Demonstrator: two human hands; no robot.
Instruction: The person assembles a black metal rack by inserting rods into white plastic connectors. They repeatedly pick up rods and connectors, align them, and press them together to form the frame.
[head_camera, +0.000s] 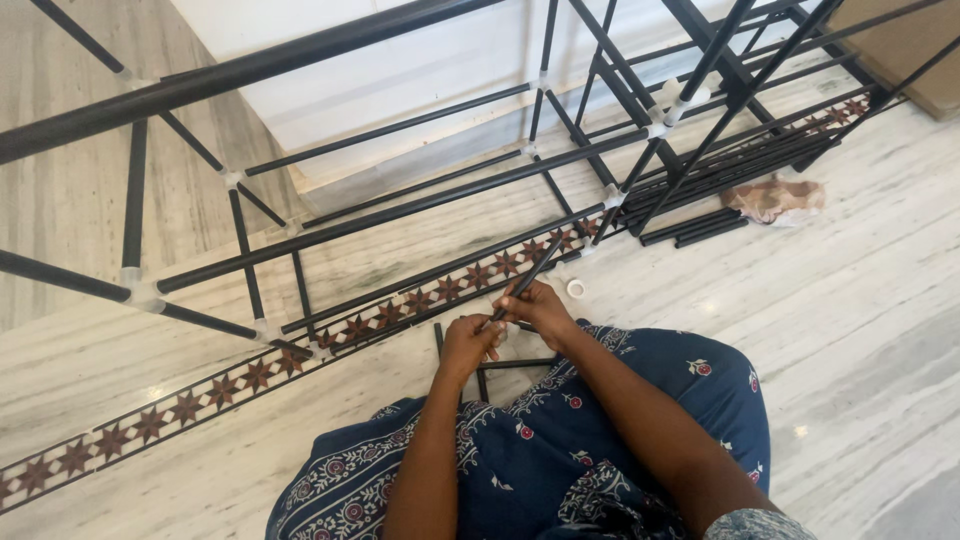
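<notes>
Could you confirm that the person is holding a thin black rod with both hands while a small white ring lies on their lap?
Not quite: the ring lies on the floor beside the right hand, not on the lap. The head view shows it. The rod is indeed held with both hands, left hand included.

Two bare forearms are seen from above, the left hand (468, 343) and right hand (540, 305) unadorned by rings or bangles. A dark blue garment (640, 420) printed with white floral scrolls and small red flowers is worn, with a grey-blue patterned sleeve (757, 525).
</notes>
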